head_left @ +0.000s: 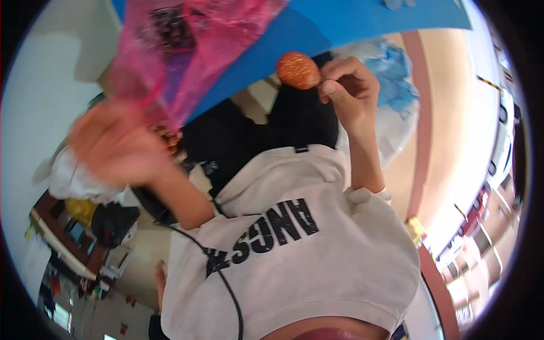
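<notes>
Between the thumb and fingertips of my right hand (348,90) is one end of an orange-red egg-shaped thing (297,70) with a shiny, gold-flecked surface. It is held up over my lap, close to the edge of the blue table (317,25). My left hand (116,144) is smeared by motion, so its fingers are unclear. It is beside the lower part of a pink see-through plastic bag (221,34) that lies on the table and hangs over its edge. Dark and purple shapes show through the bag.
A white and blue plastic bag (405,110) stands right of my knees. Small brown-red pieces (169,139) lie beneath the pink bag. White, yellow and black bags (113,221) sit at the left. A dark cable (229,289) runs down my shirt. Vehicles (501,141) show outside at the right.
</notes>
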`<state>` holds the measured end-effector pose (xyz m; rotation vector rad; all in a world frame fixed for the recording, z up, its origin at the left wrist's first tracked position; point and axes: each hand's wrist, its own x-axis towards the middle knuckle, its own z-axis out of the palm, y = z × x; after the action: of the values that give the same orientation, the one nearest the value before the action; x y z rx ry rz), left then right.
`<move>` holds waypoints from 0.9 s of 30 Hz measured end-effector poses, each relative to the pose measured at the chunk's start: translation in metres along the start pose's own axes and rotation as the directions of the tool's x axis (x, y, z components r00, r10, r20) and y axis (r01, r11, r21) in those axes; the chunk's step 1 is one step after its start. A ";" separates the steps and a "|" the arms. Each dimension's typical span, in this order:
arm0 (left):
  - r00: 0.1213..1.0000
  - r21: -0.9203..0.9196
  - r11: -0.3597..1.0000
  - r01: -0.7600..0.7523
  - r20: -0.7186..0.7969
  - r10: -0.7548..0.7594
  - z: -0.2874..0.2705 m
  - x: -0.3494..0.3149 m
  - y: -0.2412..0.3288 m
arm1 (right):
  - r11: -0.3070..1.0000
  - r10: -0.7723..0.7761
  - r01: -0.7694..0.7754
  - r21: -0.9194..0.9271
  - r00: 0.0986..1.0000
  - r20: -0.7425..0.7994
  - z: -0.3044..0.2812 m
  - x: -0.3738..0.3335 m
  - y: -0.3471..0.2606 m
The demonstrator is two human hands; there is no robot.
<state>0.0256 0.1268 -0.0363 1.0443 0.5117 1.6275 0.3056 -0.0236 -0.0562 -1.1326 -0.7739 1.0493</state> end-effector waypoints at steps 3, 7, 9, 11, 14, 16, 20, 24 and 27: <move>0.995 -0.088 0.995 -0.054 -0.083 0.047 -0.086 0.013 0.037 | 0.989 -0.085 0.046 -0.141 0.954 -0.287 -0.065 -0.036 -0.007; 0.687 0.062 0.983 0.173 -0.723 -0.075 -0.130 0.004 -0.009 | 0.864 -0.151 -0.217 -0.455 0.751 -0.643 -0.156 -0.081 0.014; 0.719 0.220 0.916 0.336 -0.688 -0.099 -0.237 -0.015 -0.043 | 0.785 -0.116 -0.374 -0.493 0.693 -0.711 -0.194 -0.104 0.033; 0.767 0.537 0.639 0.550 -0.627 -0.133 -0.277 -0.059 -0.086 | 0.580 -0.062 -0.645 -0.499 0.575 -0.816 -0.225 -0.114 0.044; 0.787 0.811 -0.029 0.585 -0.576 -0.220 -0.303 -0.148 -0.140 | 0.438 -0.029 -0.759 -0.482 0.524 -0.851 -0.239 -0.108 0.042; 0.764 0.774 -0.489 0.403 -0.579 -0.286 -0.316 -0.201 -0.160 | 0.430 -0.003 -0.759 -0.489 0.541 -0.841 -0.235 -0.095 0.042; 0.700 0.718 -0.650 0.247 -0.596 -0.393 -0.379 -0.224 -0.178 | 0.482 0.006 -0.685 -0.547 0.627 -0.779 -0.185 -0.033 0.005; 0.649 0.825 -0.531 0.193 -0.513 -0.562 -0.401 -0.265 -0.177 | 0.528 -0.103 -0.485 -0.698 0.779 -0.619 -0.118 0.000 -0.019; 0.602 0.886 -0.430 0.171 -0.440 -0.667 -0.404 -0.267 -0.179 | 0.608 -0.161 -0.116 -0.785 0.950 -0.266 -0.053 0.027 -0.036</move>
<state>-0.2050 0.0096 -0.4832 1.7448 1.9015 -0.2941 0.3721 -0.0183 -0.0366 -2.0016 -1.0302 0.4288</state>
